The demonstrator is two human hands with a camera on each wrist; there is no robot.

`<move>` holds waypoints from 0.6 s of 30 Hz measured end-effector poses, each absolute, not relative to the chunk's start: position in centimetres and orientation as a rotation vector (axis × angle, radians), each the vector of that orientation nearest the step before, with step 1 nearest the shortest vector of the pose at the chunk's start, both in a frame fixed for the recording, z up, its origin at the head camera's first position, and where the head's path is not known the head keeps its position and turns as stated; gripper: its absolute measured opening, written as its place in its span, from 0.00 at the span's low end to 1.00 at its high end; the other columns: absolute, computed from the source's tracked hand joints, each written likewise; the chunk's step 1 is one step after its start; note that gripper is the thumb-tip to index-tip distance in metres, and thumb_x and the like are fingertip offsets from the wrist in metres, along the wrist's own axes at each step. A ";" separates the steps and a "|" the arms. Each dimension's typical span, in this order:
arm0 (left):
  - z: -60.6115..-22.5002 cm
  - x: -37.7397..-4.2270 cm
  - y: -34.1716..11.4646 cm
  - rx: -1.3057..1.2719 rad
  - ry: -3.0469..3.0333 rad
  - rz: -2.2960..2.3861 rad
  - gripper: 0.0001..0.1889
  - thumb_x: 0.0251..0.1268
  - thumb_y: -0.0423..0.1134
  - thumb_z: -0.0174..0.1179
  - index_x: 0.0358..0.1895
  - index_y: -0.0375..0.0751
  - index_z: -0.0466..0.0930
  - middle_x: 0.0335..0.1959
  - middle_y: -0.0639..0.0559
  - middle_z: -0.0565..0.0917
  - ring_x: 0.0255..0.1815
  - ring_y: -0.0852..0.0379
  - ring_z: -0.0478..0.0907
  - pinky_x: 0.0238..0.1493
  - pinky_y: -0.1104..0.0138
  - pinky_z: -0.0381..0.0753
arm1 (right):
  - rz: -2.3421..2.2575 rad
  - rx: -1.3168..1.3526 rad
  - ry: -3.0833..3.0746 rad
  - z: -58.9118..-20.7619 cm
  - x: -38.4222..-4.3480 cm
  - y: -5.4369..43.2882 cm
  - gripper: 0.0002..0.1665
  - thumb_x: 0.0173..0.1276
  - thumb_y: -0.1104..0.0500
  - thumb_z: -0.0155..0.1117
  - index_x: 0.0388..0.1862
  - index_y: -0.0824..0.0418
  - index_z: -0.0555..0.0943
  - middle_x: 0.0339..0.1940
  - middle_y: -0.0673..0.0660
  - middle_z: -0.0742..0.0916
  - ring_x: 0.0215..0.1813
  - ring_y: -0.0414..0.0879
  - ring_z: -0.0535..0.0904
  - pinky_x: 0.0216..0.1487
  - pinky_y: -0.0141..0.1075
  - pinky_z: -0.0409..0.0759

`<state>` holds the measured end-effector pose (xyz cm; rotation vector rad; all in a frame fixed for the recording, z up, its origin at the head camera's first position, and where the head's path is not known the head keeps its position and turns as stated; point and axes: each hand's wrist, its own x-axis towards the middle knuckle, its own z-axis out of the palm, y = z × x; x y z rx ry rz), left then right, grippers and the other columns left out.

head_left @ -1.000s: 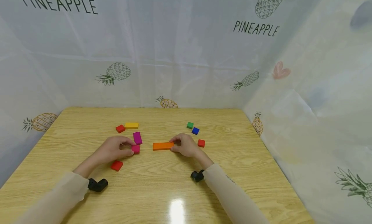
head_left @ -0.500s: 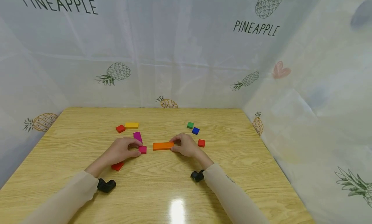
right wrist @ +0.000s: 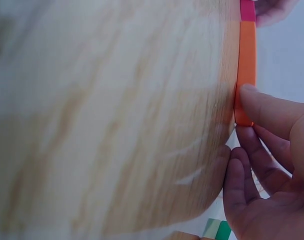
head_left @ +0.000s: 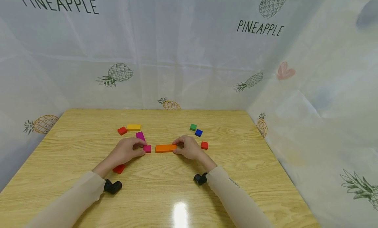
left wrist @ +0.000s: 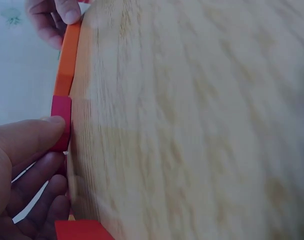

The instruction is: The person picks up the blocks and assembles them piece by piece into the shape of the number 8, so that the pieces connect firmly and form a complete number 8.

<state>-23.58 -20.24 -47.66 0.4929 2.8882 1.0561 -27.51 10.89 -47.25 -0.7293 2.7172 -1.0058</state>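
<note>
Both forearms, in pale sleeves, reach forward and angle inward. The left hand [head_left: 127, 150] lies low with fingers curled, thumb and fingertips pinching. The right hand [head_left: 189, 147] mirrors it, fingers bent, pinching too.

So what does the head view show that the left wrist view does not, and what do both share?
Only the head view shows the whole table with its loose blocks: the yellow block, the green block, the blue block and the purple block. Only the left wrist view shows, close up, the left thumb pressing on the pink block, which touches the orange bar end to end. Both show the left hand on the pink block and the right hand holding the far end of the orange bar.
</note>
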 end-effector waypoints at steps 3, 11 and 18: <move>-47.6 -23.8 -20.0 0.483 2.903 1.039 0.17 0.69 0.39 0.73 0.58 0.42 0.89 0.52 0.48 0.90 0.52 0.47 0.85 0.58 0.47 0.83 | -1.003 -0.730 2.723 -47.2 -27.5 10.9 0.16 0.71 0.59 0.76 0.56 0.57 0.89 0.53 0.54 0.87 0.53 0.47 0.80 0.60 0.41 0.79; -47.6 -24.5 -19.5 0.490 2.913 1.030 0.17 0.68 0.38 0.74 0.57 0.40 0.89 0.48 0.49 0.90 0.46 0.51 0.85 0.53 0.51 0.86 | -0.992 -0.713 2.728 -47.2 -27.4 10.8 0.16 0.71 0.58 0.76 0.56 0.57 0.89 0.53 0.54 0.87 0.55 0.48 0.80 0.62 0.43 0.78; -47.6 -25.0 -19.2 0.461 2.899 1.068 0.16 0.68 0.37 0.74 0.58 0.39 0.89 0.49 0.48 0.90 0.45 0.53 0.85 0.52 0.54 0.87 | -0.987 -0.700 2.729 -47.3 -27.4 10.8 0.16 0.71 0.58 0.77 0.56 0.56 0.89 0.53 0.54 0.87 0.55 0.48 0.80 0.62 0.43 0.77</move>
